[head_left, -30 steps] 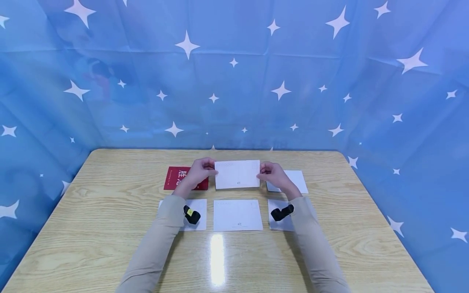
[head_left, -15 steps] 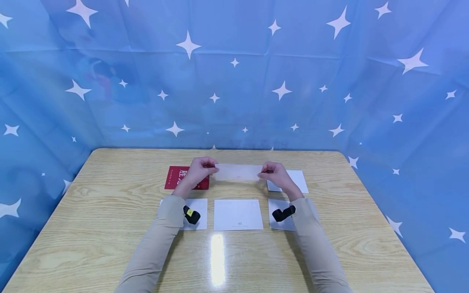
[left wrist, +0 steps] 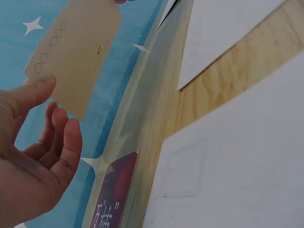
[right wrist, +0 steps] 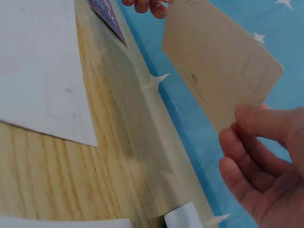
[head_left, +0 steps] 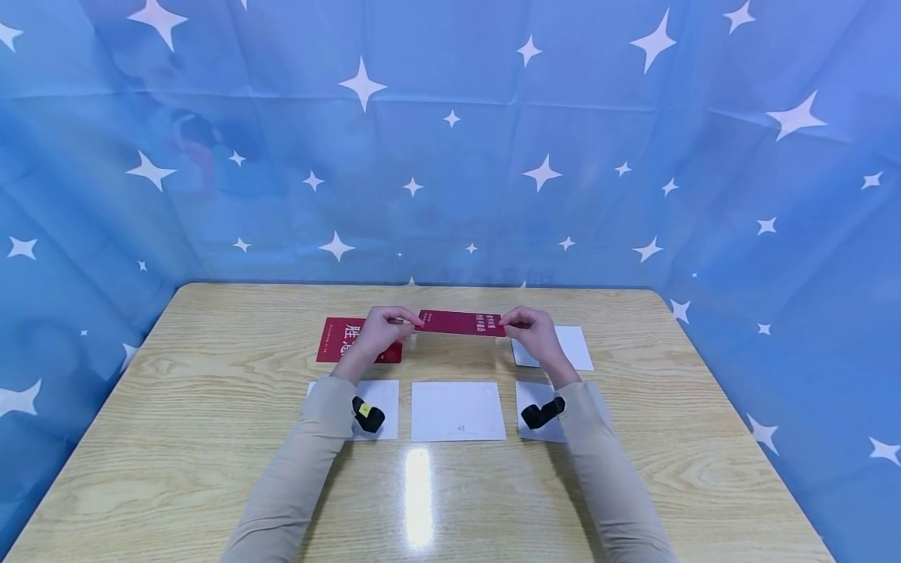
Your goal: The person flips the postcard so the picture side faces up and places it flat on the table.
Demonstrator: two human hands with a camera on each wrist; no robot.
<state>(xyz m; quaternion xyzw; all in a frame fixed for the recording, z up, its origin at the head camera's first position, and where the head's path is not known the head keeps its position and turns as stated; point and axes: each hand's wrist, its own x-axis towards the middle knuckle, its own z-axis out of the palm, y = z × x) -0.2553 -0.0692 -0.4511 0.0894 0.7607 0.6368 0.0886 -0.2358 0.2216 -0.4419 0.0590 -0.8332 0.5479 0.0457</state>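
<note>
A postcard (head_left: 457, 322) is held up above the back of the table, its red printed face with white characters showing in the head view. In both wrist views its pale back (left wrist: 78, 52) shows, with a row of small circles and a stamp box (right wrist: 255, 71). My left hand (head_left: 380, 335) pinches its left end between thumb and fingers. At its right end my right hand (head_left: 531, 335) pinches it the same way. Beside my left hand lies a red postcard (head_left: 334, 341) with large white characters, partly hidden by that hand.
White-backed postcards lie in a front row, with the middle postcard (head_left: 458, 412) fully visible; the left card (head_left: 385, 426) and right card (head_left: 529, 395) are partly under my wrists. A white card (head_left: 573, 348) lies behind my right wrist. A starry blue curtain (head_left: 450, 156) hangs behind the wooden table (head_left: 176, 438).
The held postcard has tipped over between my hands: its white back faced the head camera earlier, then narrowed, and now its red face shows. The cards on the table have stayed put.
</note>
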